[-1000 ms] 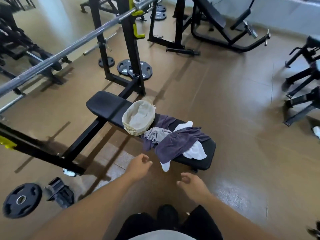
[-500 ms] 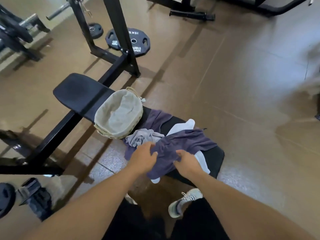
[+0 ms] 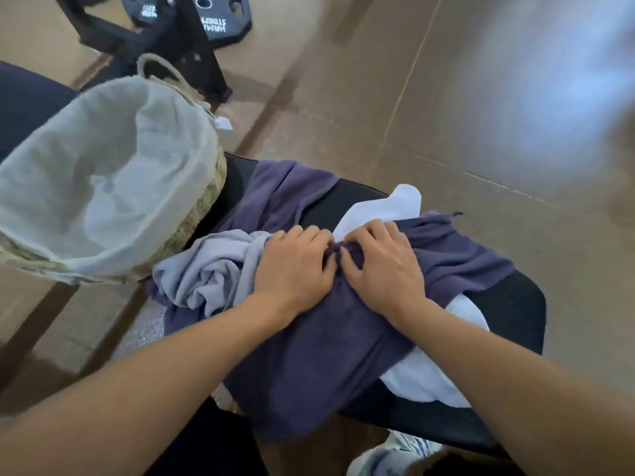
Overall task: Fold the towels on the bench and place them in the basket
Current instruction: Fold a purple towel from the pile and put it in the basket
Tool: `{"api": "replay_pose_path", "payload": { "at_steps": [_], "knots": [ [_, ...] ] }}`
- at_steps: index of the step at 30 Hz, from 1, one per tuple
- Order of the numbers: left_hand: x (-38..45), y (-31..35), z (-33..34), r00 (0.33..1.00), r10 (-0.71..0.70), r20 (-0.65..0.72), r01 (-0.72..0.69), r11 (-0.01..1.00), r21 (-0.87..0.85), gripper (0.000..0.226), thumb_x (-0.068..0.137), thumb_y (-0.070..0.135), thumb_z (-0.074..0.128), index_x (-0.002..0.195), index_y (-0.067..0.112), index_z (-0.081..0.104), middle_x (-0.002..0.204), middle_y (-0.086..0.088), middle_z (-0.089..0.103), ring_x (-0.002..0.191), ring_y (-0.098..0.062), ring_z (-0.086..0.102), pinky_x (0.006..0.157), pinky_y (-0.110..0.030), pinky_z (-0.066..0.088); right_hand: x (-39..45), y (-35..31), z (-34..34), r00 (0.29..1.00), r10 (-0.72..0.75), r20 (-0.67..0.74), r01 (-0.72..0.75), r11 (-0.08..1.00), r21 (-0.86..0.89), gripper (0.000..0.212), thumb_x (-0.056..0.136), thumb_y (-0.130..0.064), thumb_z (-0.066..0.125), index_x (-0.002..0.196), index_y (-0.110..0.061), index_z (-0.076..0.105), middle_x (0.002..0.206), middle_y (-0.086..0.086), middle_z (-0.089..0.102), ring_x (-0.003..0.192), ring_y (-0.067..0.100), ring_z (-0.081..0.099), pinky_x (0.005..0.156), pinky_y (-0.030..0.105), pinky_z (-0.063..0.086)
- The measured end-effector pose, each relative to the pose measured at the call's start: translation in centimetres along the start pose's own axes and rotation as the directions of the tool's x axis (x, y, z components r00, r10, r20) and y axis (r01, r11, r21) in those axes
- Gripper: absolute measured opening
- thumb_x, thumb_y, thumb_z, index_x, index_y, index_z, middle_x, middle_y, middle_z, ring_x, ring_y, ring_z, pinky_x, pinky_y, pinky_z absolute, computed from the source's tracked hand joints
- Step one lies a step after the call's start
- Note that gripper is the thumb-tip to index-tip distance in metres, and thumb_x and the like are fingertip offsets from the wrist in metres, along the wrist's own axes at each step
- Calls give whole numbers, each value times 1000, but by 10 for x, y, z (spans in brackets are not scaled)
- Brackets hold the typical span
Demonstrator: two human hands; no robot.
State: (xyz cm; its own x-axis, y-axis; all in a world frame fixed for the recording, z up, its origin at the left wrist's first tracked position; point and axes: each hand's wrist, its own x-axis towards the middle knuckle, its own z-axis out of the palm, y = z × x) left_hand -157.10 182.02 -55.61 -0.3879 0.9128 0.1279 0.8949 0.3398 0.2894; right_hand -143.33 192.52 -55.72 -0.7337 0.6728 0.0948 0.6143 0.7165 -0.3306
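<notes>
Several towels lie heaped on the black bench (image 3: 508, 317). A dark purple towel (image 3: 319, 359) is on top, draped over the near edge. My left hand (image 3: 295, 266) and my right hand (image 3: 381, 262) sit side by side on its far edge, fingers curled into the bunched cloth. A light grey towel (image 3: 209, 269) is crumpled just left of my left hand. A white towel (image 3: 381, 207) shows beyond my hands and again at the near right. A second purple towel (image 3: 275, 197) lies next to the lined wicker basket (image 3: 202, 201), which stands on the bench at the left with nothing visible in it.
Black weight plates (image 3: 220, 22) and the rack's black foot (image 3: 202, 67) lie on the brown floor beyond the basket. My pale shoe (image 3: 391, 455) is under the bench's near edge. Brown floor stretches to the right, blurred at the far right.
I have come up close to the bench. Both hands moved from the towel's near side up to its far edge and now grip the bunched purple cloth.
</notes>
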Motion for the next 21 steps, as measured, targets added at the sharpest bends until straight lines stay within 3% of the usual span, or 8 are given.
{"api": "replay_pose_path", "payload": {
  "at_steps": [4, 13, 18, 21],
  "knots": [
    [-5, 1, 13, 995, 46, -85, -42, 998, 50, 20, 91, 41, 50, 96, 26, 62, 92, 4, 65, 86, -25, 57, 76, -40, 37, -2, 3, 5, 997, -5, -77, 10, 998, 62, 26, 91, -43, 54, 97, -22, 67, 101, -1, 60, 100, 25, 54, 90, 41, 47],
    [-13, 4, 6, 991, -8, -132, 6, 1000, -9, 13, 92, 36, 57, 91, 24, 62, 95, 2, 68, 90, -26, 59, 82, -41, 38, -5, 0, 6, 995, 8, -104, -2, 998, 59, 24, 92, -41, 58, 102, -22, 67, 104, -1, 62, 106, 25, 53, 95, 42, 46],
    [-26, 2, -11, 997, 3, -81, -30, 940, -339, 3, 95, 22, 58, 95, 23, 61, 95, 4, 70, 88, -22, 61, 83, -45, 48, -14, -5, -1, 984, -38, -176, 41, 999, 12, 42, 88, -36, 59, 127, -21, 65, 124, 1, 63, 119, 28, 52, 101, 46, 43],
    [-30, 13, -37, 997, -16, -72, -25, 848, -529, 9, 96, 18, 59, 95, 27, 61, 89, 12, 69, 82, -6, 62, 83, -35, 51, -13, -6, -9, 974, -106, -199, 100, 994, -41, 36, 83, -29, 62, 118, -22, 69, 134, 3, 60, 132, 31, 46, 108, 44, 34]
  ]
}}
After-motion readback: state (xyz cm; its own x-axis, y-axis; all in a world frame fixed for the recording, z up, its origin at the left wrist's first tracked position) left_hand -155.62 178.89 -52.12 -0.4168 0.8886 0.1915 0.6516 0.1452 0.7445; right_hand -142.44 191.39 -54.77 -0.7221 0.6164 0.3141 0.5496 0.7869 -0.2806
